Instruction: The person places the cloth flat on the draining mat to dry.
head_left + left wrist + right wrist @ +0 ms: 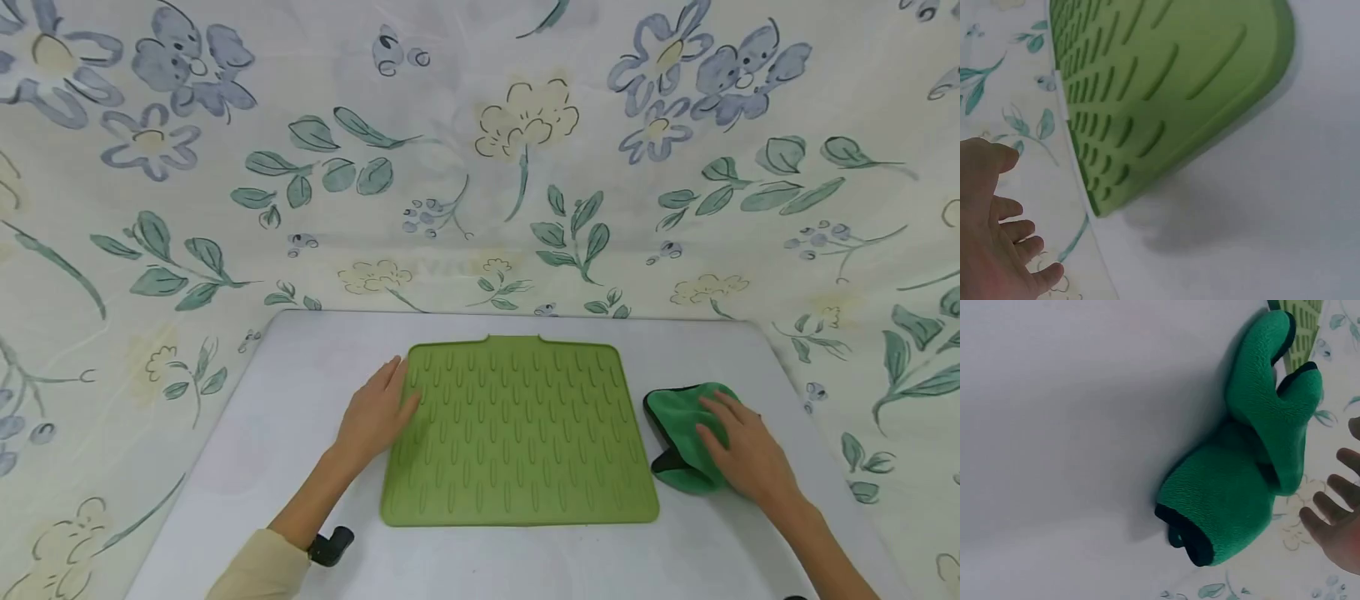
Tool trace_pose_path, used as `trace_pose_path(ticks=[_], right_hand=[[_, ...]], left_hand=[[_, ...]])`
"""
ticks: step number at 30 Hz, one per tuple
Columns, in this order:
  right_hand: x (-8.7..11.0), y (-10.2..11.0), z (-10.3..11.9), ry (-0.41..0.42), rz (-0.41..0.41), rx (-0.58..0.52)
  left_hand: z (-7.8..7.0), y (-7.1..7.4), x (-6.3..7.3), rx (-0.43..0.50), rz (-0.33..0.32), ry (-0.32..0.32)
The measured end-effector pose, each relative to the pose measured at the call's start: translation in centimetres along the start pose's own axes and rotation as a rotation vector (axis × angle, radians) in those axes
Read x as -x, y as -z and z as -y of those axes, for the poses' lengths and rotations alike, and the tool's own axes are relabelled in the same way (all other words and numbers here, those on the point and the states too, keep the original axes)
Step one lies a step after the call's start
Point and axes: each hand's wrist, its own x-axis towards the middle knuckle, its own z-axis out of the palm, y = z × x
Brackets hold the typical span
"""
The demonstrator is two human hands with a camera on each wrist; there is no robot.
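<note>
A light green ridged mat [517, 433] lies flat on the white table, with a small tab at its far edge. At the mat's left edge is my left hand [375, 417], its fingers extended and the thumb reaching over the border. In the left wrist view that hand [988, 231] appears with fingers spread and nothing in them. To the right of the mat sits a crumpled green cloth [678, 417] with black edging. My right hand [753, 458] is over the cloth's right side, fingers loosely extended. The right wrist view shows the cloth [1222, 494] bunched in folds beside the fingers.
The white tabletop [480, 567] extends around the mat and cloth. Behind and beside it hangs a pale sheet [450, 100] printed with flowers and leaves. A black device [332, 547] is strapped at the left wrist, by a beige sleeve [262, 571].
</note>
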Motion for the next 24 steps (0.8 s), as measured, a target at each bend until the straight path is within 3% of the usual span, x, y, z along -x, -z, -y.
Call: trace_pose_path(ticks=[7,17,24], right_hand=[[0.6,-0.3,-0.3,0.002,0.001,0.016],[0.9,-0.9,-1.3,-0.033,0.02,-0.016],[0.8,-1.5,-2.6,-0.062,0.01,-0.053]], left_hand=[[1.2,-2.6,1.8,-0.05,0.059,0.029],[1.7,-4.8,4.5,-0.041,0.108,0.073],[1.9,-5.7,5.4,-0.052,0.039,0.05]])
